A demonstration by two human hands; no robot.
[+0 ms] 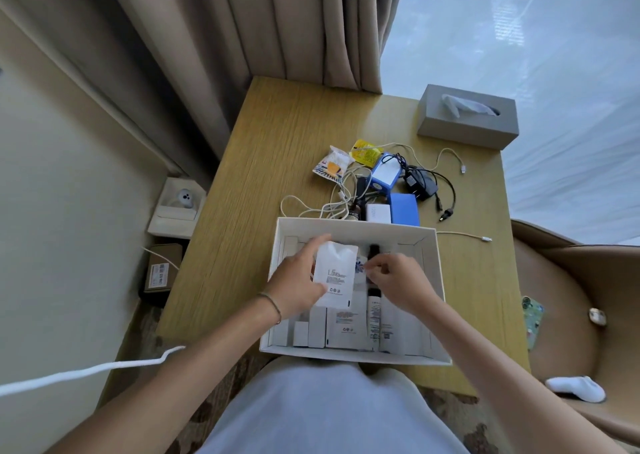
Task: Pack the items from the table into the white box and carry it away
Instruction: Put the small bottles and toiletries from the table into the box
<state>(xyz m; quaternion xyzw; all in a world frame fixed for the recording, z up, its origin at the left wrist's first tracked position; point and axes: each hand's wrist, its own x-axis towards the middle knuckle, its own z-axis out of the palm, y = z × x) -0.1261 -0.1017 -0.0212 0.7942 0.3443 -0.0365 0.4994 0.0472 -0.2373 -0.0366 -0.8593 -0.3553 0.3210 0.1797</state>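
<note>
Both hands in white box (353, 227): left hand (299, 285) grips sachet (335, 273), right hand (394, 275) pinches.

Illumination: diffuse daylight enters through the sheer-covered window (519, 55) at upper right. Exposure there is near clipping, pale and low in detail. The left wall is dimmer. Shadows on the surface (277, 142) are soft and faint. Wide-angle distortion bends the curtain (242, 28) and frame edges. Overall sharpness is moderate; fine print is unreadable.
</note>
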